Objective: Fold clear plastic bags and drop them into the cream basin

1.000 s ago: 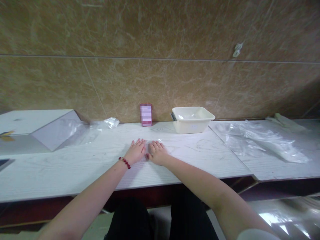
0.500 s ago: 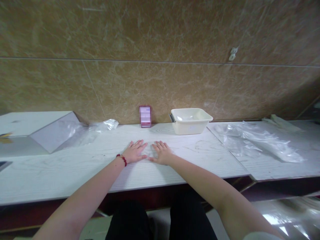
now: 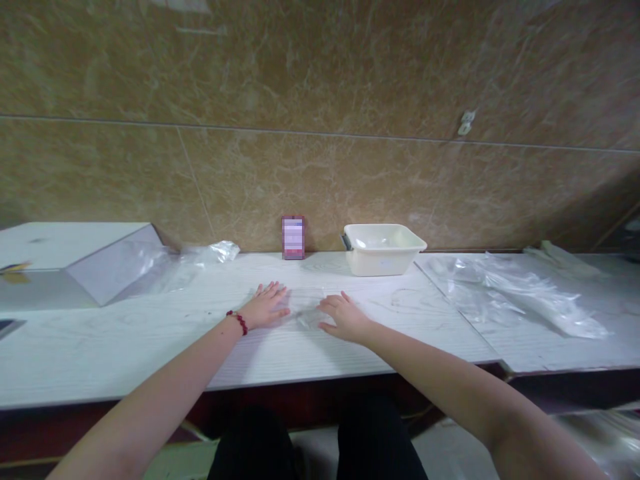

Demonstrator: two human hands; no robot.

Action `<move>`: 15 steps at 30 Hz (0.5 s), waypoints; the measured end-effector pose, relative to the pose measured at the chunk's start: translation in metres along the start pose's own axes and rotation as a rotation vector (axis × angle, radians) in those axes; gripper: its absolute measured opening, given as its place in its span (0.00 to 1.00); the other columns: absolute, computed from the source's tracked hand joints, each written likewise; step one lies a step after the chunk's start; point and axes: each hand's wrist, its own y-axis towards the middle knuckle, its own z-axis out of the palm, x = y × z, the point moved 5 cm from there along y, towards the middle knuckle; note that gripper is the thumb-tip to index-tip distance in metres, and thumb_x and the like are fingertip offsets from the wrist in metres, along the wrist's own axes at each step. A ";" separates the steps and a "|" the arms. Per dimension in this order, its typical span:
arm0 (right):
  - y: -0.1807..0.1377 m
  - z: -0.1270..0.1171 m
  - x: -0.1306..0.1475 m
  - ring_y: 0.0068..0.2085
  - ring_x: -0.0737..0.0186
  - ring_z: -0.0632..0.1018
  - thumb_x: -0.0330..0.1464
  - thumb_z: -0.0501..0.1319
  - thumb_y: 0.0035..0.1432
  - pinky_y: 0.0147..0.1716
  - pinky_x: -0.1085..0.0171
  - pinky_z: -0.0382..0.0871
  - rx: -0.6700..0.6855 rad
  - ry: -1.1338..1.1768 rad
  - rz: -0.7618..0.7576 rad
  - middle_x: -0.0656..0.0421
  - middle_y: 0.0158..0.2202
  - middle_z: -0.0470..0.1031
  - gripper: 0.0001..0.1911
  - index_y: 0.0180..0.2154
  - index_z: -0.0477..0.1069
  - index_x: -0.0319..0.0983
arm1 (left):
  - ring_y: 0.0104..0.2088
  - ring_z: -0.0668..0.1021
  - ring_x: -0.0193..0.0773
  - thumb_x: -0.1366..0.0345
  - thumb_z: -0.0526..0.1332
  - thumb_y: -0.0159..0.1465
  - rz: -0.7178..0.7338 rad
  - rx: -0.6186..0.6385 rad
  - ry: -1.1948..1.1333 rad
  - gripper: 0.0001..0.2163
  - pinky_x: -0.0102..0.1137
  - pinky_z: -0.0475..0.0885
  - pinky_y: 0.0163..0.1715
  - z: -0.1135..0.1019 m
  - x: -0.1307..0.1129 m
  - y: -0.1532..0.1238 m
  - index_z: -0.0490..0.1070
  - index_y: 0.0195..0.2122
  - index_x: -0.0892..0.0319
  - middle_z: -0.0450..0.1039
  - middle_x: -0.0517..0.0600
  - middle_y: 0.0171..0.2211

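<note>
My left hand (image 3: pixel 266 307) lies flat and open on the white table (image 3: pixel 150 333), with a red bead bracelet at its wrist. My right hand (image 3: pixel 343 317) rests palm down a little to the right, fingers spread. Between and under the two hands lies a small clear plastic bag (image 3: pixel 307 308), flat on the tabletop and hard to make out. Both hands touch it.
A cream plastic tub (image 3: pixel 383 248) and a small purple box (image 3: pixel 293 237) stand against the marble wall. Crumpled clear plastic (image 3: pixel 210 253) lies at the left by a slanted white board (image 3: pixel 107 267). More clear plastic sheets (image 3: pixel 515 293) cover the right board.
My hands, side by side a second ago, have slid apart over the clear bag: the right one moved right and nearer to me, the left one slightly left.
</note>
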 end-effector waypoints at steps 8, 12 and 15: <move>-0.001 0.012 0.031 0.37 0.63 0.72 0.25 0.47 0.53 0.47 0.60 0.53 0.146 -0.154 -0.208 0.54 0.32 0.74 0.13 0.32 0.70 0.36 | 0.56 0.51 0.42 0.52 0.49 0.56 0.130 -0.005 -0.245 0.28 0.39 0.41 0.53 -0.006 -0.045 -0.007 0.50 0.55 0.60 0.48 0.57 0.56; 0.003 0.012 0.028 0.35 0.61 0.72 0.25 0.47 0.52 0.43 0.61 0.57 0.135 -0.152 -0.194 0.52 0.31 0.73 0.12 0.30 0.69 0.35 | 0.56 0.53 0.44 0.56 0.55 0.52 0.136 0.000 -0.322 0.29 0.40 0.43 0.53 -0.002 -0.062 -0.013 0.52 0.54 0.62 0.49 0.58 0.56; 0.008 -0.002 0.026 0.35 0.61 0.72 0.28 0.48 0.52 0.42 0.61 0.58 0.068 -0.121 -0.190 0.52 0.31 0.73 0.11 0.31 0.69 0.35 | 0.55 0.53 0.44 0.62 0.56 0.51 0.119 -0.038 -0.382 0.28 0.40 0.43 0.53 0.000 -0.067 -0.013 0.54 0.53 0.62 0.50 0.57 0.55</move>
